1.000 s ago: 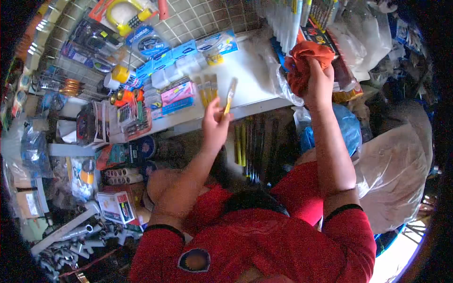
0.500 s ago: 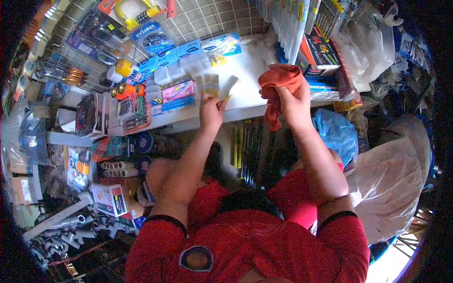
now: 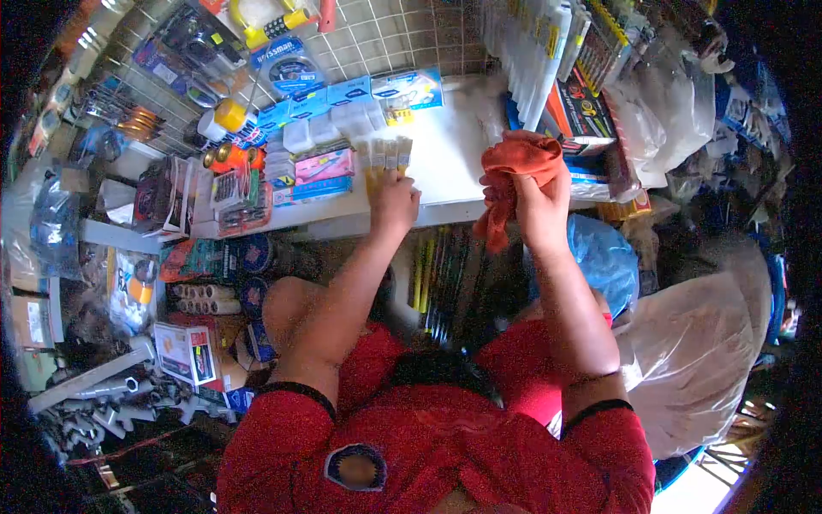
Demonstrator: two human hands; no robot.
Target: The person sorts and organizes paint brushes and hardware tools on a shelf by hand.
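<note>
My left hand [image 3: 396, 206] is closed at the handles of several paintbrushes [image 3: 390, 154], which lie side by side on the white shelf [image 3: 445, 154], bristles pointing to the back. Just left of them are a pink box and a blue box [image 3: 324, 166]. On the right, my right hand [image 3: 543, 206] grips a crumpled red cloth [image 3: 521, 156] above the shelf's front edge, and part of the cloth hangs down.
Small blue boxes [image 3: 347, 91] line the back of the shelf before a wire grid [image 3: 385, 38]. Orange-capped cans [image 3: 228, 158] stand left. Clear tubes [image 3: 548, 64] hang at the right. A blue bag [image 3: 604, 261] is below my right forearm.
The brush that was tilted apart in my left hand now lies beside the others. My right hand and the cloth appear slightly lower and to the right, as the view has shifted.
</note>
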